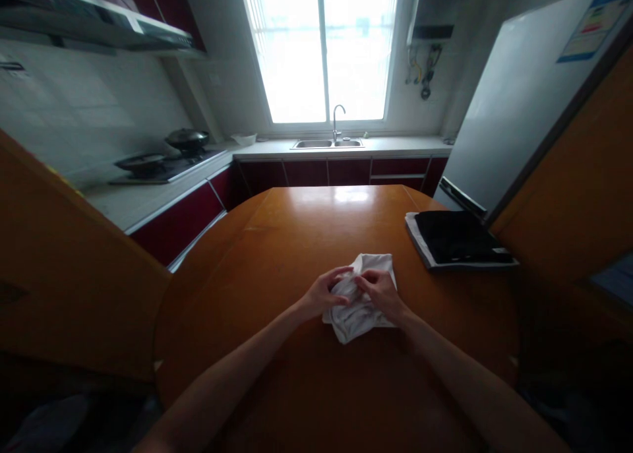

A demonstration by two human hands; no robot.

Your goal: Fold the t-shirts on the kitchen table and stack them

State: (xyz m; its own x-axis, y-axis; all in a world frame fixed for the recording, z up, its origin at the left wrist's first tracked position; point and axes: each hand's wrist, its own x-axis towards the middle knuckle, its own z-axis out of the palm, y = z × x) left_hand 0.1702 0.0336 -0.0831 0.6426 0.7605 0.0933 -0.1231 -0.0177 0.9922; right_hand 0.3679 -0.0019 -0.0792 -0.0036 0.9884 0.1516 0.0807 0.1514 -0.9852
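A white cloth [363, 318], perhaps a folded garment, lies partly bunched on the wooden table in front of me. My left hand [324, 293] curves round the left side of its bunched part, thumb and fingers on either side of the fabric. From the right, my right hand [380, 289] pinches the cloth near the top of the bunch, its fingertips close to those of the left. The far corner of the cloth lies flat beyond my hands. Some fabric under my fingers is hidden.
On the round-ended table [277, 255], a stack of folded dark and light cloth [457, 239] lies to the right. Beyond stand a counter with a sink [314, 144], a stove with a pan [141, 163] and a lidded pot [186, 140], and a fridge [509, 103] at right.
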